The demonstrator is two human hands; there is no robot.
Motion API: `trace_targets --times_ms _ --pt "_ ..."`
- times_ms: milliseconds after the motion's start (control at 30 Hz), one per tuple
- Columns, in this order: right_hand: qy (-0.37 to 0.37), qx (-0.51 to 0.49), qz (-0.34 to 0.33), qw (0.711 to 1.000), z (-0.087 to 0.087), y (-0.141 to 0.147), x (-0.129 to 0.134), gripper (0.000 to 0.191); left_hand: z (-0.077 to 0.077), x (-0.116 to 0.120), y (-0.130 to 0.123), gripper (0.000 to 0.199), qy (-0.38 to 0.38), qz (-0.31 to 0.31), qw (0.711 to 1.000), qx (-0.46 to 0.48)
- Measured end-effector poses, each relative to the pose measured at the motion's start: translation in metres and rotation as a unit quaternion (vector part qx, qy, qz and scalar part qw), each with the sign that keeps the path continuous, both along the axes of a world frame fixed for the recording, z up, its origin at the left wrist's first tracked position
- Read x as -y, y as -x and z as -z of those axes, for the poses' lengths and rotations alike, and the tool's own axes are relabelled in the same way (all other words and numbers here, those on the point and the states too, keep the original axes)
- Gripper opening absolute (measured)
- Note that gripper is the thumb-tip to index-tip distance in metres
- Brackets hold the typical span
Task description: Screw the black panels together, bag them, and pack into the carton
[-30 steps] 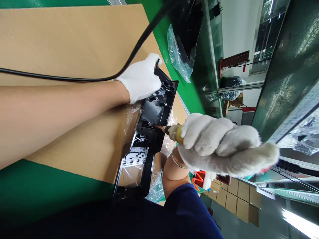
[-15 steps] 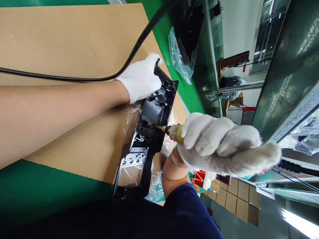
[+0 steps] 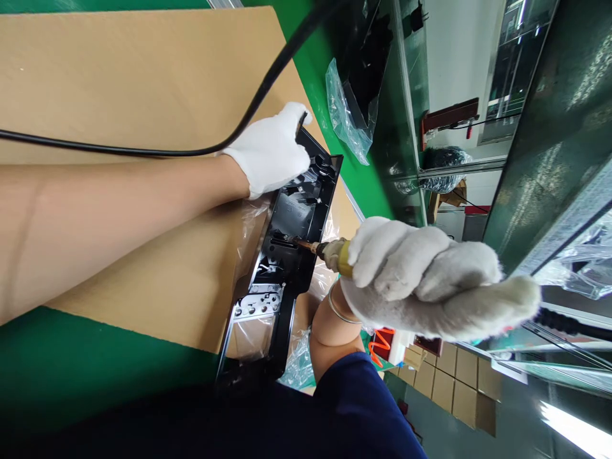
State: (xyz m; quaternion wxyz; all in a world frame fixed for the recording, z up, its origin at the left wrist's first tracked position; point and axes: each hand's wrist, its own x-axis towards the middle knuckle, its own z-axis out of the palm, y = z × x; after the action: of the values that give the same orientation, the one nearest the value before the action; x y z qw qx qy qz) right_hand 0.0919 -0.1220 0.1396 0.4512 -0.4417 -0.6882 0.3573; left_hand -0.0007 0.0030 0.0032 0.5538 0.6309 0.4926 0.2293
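Tool (image 3: 343,257) with yellow handle, clenched in the curled right hand (image 3: 425,280), right of centre, tip reaching into black panel (image 3: 292,213) at mid-frame. Left hand (image 3: 272,153) bent over the panel's upper end, closed on its edge. Cardboard (image 3: 143,76) beneath, black cable (image 3: 287,54) crossing the upper left of the frame

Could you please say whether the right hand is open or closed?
Closed: the right hand has its fingers curled around the screwdriver, pointed at the black frame.
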Motion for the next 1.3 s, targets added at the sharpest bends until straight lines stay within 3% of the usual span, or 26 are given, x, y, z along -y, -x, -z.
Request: trace_targets --times_ms 233,400,533,700,933,1133,1300 --pt "0.001 0.018 -0.005 1.000 -0.001 -0.003 0.000 0.047 -0.001 0.001 0.000 0.067 0.004 -0.010 1.000 0.010" --pt "0.033 0.045 0.047 0.997 -0.004 0.003 0.000 0.056 -0.001 0.000 0.001 0.067 0.005 -0.013 1.000 0.014" --pt "0.024 0.017 0.031 0.999 -0.006 0.005 0.001 0.054 -0.001 0.000 0.001 0.067 0.006 -0.014 1.000 0.012" --pt "0.055 0.049 0.041 0.996 -0.006 0.003 0.003 0.054 -0.001 0.000 0.000 0.067 0.005 -0.015 1.000 0.013" --pt "0.012 0.016 0.013 1.000 -0.003 0.000 0.003 0.046 -0.003 0.000 0.000 0.066 0.006 -0.010 1.000 0.010" --pt "-0.009 -0.026 -0.032 0.999 -0.003 0.008 -0.002 0.052 -0.001 -0.001 -0.002 0.067 -0.001 -0.015 1.000 0.011" --pt "-0.034 -0.030 0.031 0.999 0.000 0.019 0.000 0.056 -0.001 -0.001 -0.001 0.066 -0.002 -0.018 1.000 0.011"
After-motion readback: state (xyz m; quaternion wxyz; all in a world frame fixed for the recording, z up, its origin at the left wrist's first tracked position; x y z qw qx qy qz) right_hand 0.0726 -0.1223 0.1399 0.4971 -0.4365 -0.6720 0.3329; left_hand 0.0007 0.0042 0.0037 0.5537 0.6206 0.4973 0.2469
